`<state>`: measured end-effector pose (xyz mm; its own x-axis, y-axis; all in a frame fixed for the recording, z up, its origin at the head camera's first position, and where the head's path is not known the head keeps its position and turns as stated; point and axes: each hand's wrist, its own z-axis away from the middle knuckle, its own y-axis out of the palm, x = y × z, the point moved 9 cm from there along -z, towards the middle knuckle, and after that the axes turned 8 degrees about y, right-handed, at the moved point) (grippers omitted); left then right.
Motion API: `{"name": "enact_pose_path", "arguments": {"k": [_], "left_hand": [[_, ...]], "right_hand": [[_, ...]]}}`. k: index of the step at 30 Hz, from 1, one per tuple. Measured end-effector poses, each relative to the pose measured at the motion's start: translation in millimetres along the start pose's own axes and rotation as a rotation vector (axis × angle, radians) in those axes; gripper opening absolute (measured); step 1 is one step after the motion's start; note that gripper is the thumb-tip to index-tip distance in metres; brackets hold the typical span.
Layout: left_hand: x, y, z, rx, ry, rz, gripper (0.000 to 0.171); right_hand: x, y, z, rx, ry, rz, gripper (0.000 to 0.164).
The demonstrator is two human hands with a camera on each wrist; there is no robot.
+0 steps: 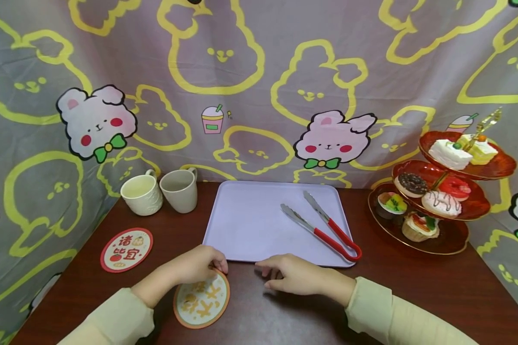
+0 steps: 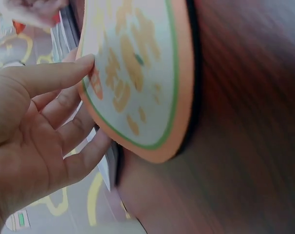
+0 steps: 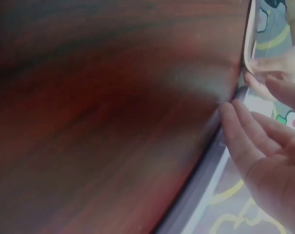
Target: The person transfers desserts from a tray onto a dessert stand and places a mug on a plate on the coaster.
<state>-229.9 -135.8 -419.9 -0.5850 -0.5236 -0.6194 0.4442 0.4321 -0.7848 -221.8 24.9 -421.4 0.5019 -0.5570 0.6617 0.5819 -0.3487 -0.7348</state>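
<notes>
My left hand (image 1: 194, 265) pinches the far edge of a round coaster (image 1: 200, 303) with an orange rim and yellow characters. In the left wrist view the thumb lies on the coaster's printed face (image 2: 152, 107) and the other fingers go behind its edge. To the right, my right hand (image 1: 295, 275) is held over the table near the front edge of a lilac tray (image 1: 246, 215). Its fingers are loosely bent, with nothing between them, also in the right wrist view. Red-handled tongs (image 1: 323, 232) lie on the tray's right side, their arms spread.
A second coaster (image 1: 127, 250) with a red rim lies at left. Behind it stand a cream mug (image 1: 142, 195) and a grey-white mug (image 1: 179, 192). On the right, a three-tier red stand (image 1: 479, 211) carries cakes, donuts and tarts. A patterned curtain (image 1: 250, 62) hangs behind the table.
</notes>
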Motion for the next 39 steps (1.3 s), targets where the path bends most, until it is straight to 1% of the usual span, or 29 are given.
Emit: {"name": "enact_pose_path", "arguments": {"k": [2, 5, 9, 13, 16, 20, 23, 25, 29, 33, 35, 39], "left_hand": [[-4.3, 4.3, -5.8, 0.017, 0.016, -0.004, 0.027], [-9.7, 11.0, -13.5, 0.037, 0.020, 0.009, 0.028], [-18.7, 17.1, -21.6, 0.055, 0.028, 0.029, 0.029], [-28.7, 19.3, -27.7, 0.057, 0.047, 0.026, 0.030], [-35.0, 18.2, -32.7, 0.033, 0.059, 0.030, 0.030], [-41.2, 16.2, -39.8, -0.013, 0.071, 0.044, 0.028], [-42.0, 17.3, -43.6, -0.031, 0.061, 0.062, 0.025], [-41.1, 18.7, -45.3, -0.034, 0.053, 0.062, 0.023], [-37.0, 20.5, -47.3, -0.034, 0.033, 0.032, 0.018], [-33.4, 22.4, -46.2, -0.019, 0.015, 0.006, 0.015], [-31.7, 24.0, -45.1, -0.007, 0.005, 0.005, 0.014], [-29.5, 27.3, -42.8, 0.016, -0.013, 0.023, 0.017]], "right_hand": [[-1, 1, -3, -0.012, 0.012, -0.047, 0.043], [-4, 3, -7, -0.013, 0.038, -0.129, 0.038], [-8, 7, -12, 0.017, 0.087, -0.262, 0.036], [-12, 11, -16, 0.033, 0.136, -0.339, 0.035], [-12, 14, -17, 0.030, 0.165, -0.349, 0.033], [-11, 16, -17, 0.009, 0.200, -0.349, 0.020], [-10, 17, -18, -0.008, 0.213, -0.353, 0.008], [-10, 18, -17, -0.011, 0.221, -0.363, 0.005], [-12, 18, -16, -0.001, 0.243, -0.393, 0.008], [-16, 17, -14, 0.011, 0.259, -0.390, 0.016], [-18, 16, -13, 0.017, 0.267, -0.383, 0.019], [-23, 14, -9, 0.027, 0.290, -0.384, 0.019]]}}
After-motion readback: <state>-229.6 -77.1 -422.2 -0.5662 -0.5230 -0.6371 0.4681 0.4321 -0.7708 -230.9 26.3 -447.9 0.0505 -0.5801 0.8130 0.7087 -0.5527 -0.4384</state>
